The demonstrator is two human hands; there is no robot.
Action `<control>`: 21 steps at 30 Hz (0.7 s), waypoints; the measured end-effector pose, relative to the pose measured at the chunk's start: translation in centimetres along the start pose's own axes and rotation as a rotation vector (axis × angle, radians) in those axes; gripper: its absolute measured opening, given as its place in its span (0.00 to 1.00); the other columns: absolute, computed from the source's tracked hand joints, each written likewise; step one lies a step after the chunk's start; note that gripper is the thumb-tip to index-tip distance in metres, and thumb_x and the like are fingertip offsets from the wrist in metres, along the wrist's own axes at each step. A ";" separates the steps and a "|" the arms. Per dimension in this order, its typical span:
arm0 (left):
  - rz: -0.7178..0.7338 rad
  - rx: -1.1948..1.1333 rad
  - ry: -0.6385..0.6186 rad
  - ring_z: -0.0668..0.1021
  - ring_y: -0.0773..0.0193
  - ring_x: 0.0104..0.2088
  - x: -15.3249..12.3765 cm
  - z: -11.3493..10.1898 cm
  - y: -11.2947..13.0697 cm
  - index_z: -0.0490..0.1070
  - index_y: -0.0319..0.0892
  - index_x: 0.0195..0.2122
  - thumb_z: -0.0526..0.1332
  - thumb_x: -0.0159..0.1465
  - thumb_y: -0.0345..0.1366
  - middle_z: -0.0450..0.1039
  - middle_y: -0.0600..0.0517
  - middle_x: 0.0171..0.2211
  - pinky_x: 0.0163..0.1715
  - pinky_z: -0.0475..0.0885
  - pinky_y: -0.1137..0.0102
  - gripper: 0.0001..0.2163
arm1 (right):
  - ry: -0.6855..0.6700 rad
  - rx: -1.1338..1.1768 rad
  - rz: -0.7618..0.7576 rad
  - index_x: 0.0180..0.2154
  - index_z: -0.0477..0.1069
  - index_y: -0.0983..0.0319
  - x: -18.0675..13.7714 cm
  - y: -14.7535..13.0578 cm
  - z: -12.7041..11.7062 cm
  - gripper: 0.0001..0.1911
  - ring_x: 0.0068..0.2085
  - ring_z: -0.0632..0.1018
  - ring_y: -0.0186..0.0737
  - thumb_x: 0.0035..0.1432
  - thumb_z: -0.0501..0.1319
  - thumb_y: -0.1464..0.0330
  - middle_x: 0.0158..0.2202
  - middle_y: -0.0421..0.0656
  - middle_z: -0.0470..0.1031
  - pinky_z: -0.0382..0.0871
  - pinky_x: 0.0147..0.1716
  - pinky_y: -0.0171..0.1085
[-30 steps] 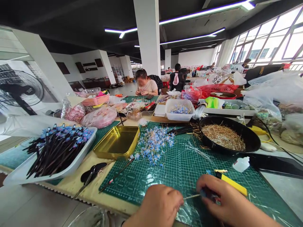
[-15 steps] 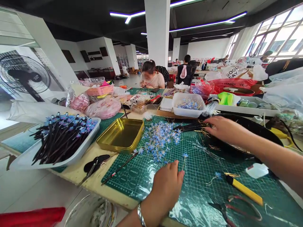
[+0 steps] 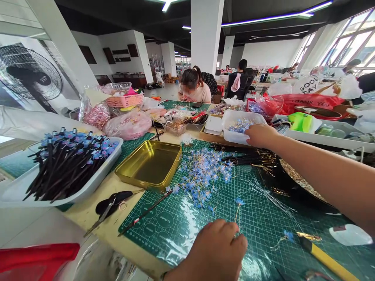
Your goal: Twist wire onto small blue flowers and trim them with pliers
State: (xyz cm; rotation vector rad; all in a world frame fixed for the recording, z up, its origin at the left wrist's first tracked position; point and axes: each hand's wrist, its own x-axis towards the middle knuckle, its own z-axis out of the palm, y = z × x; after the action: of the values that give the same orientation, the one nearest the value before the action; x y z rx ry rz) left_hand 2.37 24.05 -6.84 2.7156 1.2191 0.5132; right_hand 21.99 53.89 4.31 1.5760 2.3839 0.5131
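Note:
My left hand (image 3: 216, 249) rests near the front of the green cutting mat (image 3: 175, 230), its fingers closed on the thin wire stem of a small blue flower (image 3: 239, 201). My right hand (image 3: 259, 134) reaches far across the table, fingers curled down at the rim of a white plastic tub (image 3: 234, 119) of blue flower pieces. What those fingers hold, if anything, is hidden. A loose pile of blue wire flowers (image 3: 205, 175) lies on the mat between my hands. Dark sticks (image 3: 237, 158) lie just under my right wrist.
An open gold tin (image 3: 150, 164) stands left of the pile, with a white tray of black flower-tipped sticks (image 3: 64, 168) further left. Scissors (image 3: 109, 205), a thin tool (image 3: 143, 214), a yellow-handled knife (image 3: 325, 257) lie nearby. A seated person (image 3: 195, 88) works across the table.
My right hand let go of the stem near the front and reached far across to the white tub. My left hand stayed low with the flower stem. The view shifted left.

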 end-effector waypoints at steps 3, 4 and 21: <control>0.037 0.056 -0.018 0.75 0.54 0.42 2.2 0.3 0.1 0.68 0.40 0.43 0.56 0.66 0.38 0.71 0.42 0.52 0.35 0.74 0.62 0.09 | 0.003 -0.019 0.003 0.50 0.70 0.64 0.4 -0.3 0.4 0.16 0.49 0.74 0.47 0.65 0.61 0.63 0.50 0.47 0.71 0.71 0.48 0.50; 0.049 0.079 -0.017 0.75 0.52 0.43 2.8 0.5 0.1 0.68 0.39 0.43 0.55 0.67 0.41 0.69 0.40 0.53 0.35 0.74 0.62 0.11 | 0.004 -0.019 0.013 0.51 0.69 0.64 0.4 -0.3 0.5 0.16 0.49 0.75 0.46 0.65 0.60 0.63 0.50 0.47 0.71 0.72 0.47 0.50; -0.141 0.110 -0.143 0.74 0.55 0.42 -2.3 -0.6 -1.2 0.71 0.35 0.41 0.57 0.58 0.23 0.73 0.43 0.42 0.43 0.73 0.62 0.11 | 0.358 -0.017 -0.036 0.36 0.67 0.60 -12.1 -1.3 -5.3 0.14 0.45 0.73 0.52 0.68 0.45 0.68 0.38 0.51 0.71 0.67 0.39 0.45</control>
State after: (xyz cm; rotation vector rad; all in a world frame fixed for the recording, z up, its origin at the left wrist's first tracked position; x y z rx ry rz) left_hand -0.12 23.12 -7.18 2.6729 1.4251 0.2376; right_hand 23.58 41.44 8.61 1.5388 2.6461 0.8704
